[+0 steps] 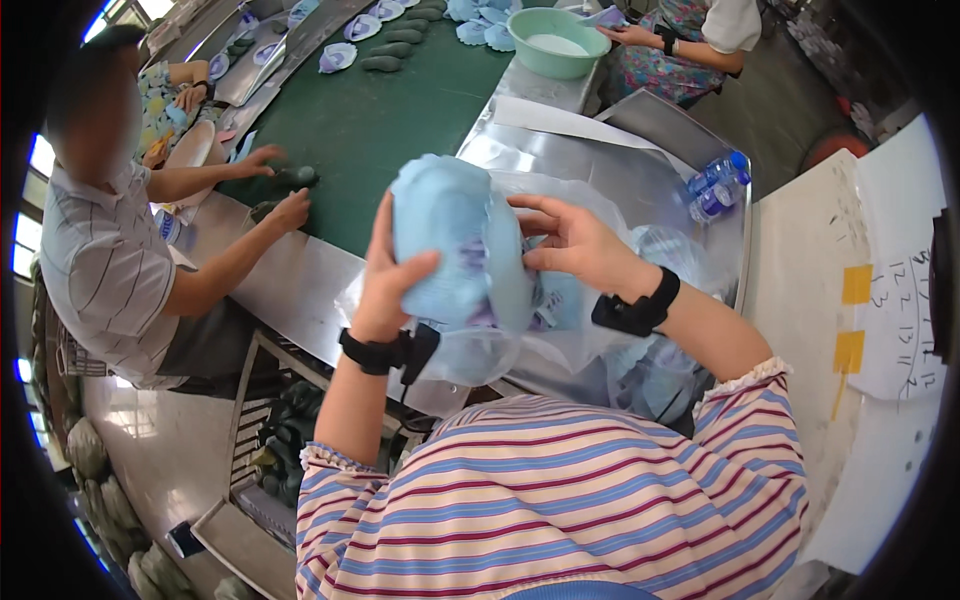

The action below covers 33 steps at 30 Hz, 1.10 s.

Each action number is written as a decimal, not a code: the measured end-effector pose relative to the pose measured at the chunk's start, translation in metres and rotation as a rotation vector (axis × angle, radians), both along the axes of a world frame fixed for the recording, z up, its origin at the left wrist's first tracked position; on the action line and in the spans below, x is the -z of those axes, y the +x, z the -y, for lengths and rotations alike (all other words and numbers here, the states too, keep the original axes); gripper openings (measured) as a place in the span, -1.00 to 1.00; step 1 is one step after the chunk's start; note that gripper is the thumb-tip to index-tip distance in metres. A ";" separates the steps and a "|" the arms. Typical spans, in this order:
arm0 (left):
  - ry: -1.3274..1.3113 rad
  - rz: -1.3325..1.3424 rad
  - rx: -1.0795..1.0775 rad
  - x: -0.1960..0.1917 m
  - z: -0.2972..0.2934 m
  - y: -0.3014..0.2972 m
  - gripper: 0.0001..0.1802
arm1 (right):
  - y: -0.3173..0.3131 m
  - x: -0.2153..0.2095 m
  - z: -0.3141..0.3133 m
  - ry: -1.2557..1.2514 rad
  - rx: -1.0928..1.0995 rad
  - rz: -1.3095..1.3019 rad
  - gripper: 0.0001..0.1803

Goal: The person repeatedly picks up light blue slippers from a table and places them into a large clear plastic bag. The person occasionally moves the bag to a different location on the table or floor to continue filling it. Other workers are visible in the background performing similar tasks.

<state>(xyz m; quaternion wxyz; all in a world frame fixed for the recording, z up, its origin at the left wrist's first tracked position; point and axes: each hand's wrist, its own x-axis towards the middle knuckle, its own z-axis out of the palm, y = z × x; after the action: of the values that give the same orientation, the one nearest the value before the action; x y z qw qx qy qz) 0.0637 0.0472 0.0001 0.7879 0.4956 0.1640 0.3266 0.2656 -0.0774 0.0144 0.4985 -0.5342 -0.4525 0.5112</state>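
Above the metal table my left hand is closed round the left side of a thick stack of light-blue fabric pieces with scalloped edges and purple patches. My right hand has its fingers bent against the right edge of the same stack, thumb and forefinger gripping there. Behind and below the stack, a clear plastic bag lies open on the metal. Close to my right forearm, another clear bag holds more light-blue pieces. Both wrists wear black straps.
A green conveyor belt carries purple-white pieces and dark shoe-last shapes. A green basin stands beyond. Plastic bottles lie at the right edge. Co-workers sit left and far right; a crate of dark shapes is lower left.
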 end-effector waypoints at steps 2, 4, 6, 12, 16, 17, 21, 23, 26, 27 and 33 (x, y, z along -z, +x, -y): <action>-0.249 0.144 0.075 0.012 -0.020 -0.017 -0.15 | -0.006 -0.018 -0.014 -0.037 -0.124 0.322 -0.26; -0.354 0.247 0.103 0.040 -0.031 -0.023 -0.29 | -0.014 0.010 -0.026 0.036 -0.112 0.236 -0.23; -0.380 0.251 0.048 0.050 -0.036 -0.024 -0.33 | -0.021 0.019 -0.038 -0.126 -0.192 -0.101 -0.22; -0.128 0.228 -0.151 0.035 -0.059 -0.047 -0.28 | -0.002 0.008 -0.043 -0.187 -0.087 -0.030 -0.54; -0.129 0.165 -0.139 0.040 -0.083 -0.057 -0.38 | 0.039 -0.007 -0.068 -0.161 -0.248 -0.253 -0.60; -0.242 0.228 -0.083 0.041 -0.083 -0.052 -0.42 | 0.039 -0.012 -0.075 -0.117 -0.322 -0.334 -0.65; -0.037 0.104 -0.296 0.039 -0.075 -0.016 -0.53 | -0.016 0.011 -0.113 0.518 -0.205 0.568 -0.75; -0.344 0.291 -0.362 0.041 -0.088 -0.011 -0.51 | -0.031 0.013 -0.107 0.648 -0.073 0.737 -0.78; -0.332 0.339 -0.514 0.037 -0.100 -0.015 -0.47 | -0.038 0.021 -0.105 0.793 -0.049 0.891 -0.82; -0.332 0.363 -0.500 0.031 -0.103 -0.014 -0.49 | -0.038 0.029 -0.107 0.870 -0.083 0.943 -0.83; -0.297 0.332 -0.480 0.061 -0.148 -0.013 -0.57 | -0.004 0.026 -0.152 0.253 -0.153 0.443 -0.67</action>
<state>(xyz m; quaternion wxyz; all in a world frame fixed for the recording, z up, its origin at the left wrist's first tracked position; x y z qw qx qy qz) 0.0510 0.1956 -0.0605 0.7682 0.2624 0.1911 0.5519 0.2616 0.0747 -0.0120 0.4101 -0.5308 -0.6499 0.3575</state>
